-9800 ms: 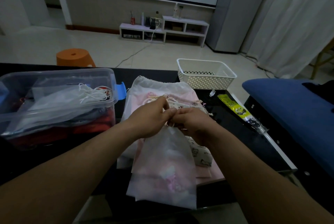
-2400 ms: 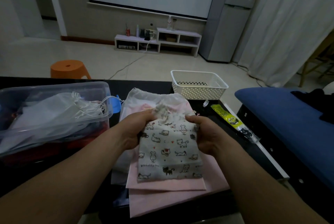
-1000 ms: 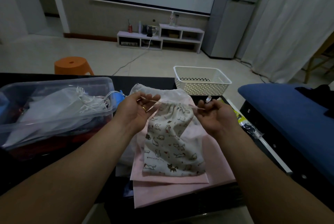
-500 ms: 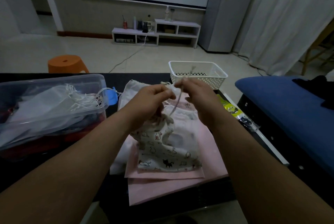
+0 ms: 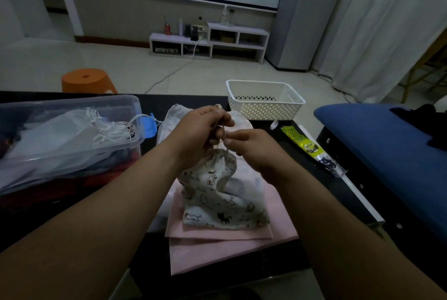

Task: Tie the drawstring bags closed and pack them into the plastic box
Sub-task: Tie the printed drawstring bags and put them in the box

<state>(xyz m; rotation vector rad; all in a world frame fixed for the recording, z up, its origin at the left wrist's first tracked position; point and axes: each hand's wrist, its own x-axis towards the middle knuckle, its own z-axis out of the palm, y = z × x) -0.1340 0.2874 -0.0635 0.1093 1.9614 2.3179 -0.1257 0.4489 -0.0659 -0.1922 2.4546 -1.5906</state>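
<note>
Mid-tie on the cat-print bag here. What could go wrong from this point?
The left hand and right hand pinch the drawstring above the cat-print bag; a slipped cord could let the gathered neck reopen. The pink bags beneath reach close to the table edge, so lifting the bag may drag them off. The plastic box has loose cords over its rim, which could snag.

Frame centre, left hand (image 5: pixel 198 130) and right hand (image 5: pixel 251 147) pinching the cord (image 5: pixel 224 134) above a cinched cat-print bag (image 5: pixel 217 193) on pink bags (image 5: pixel 229 244), clear box (image 5: pixel 72 140) left, white basket (image 5: pixel 264 100) upper right
</note>
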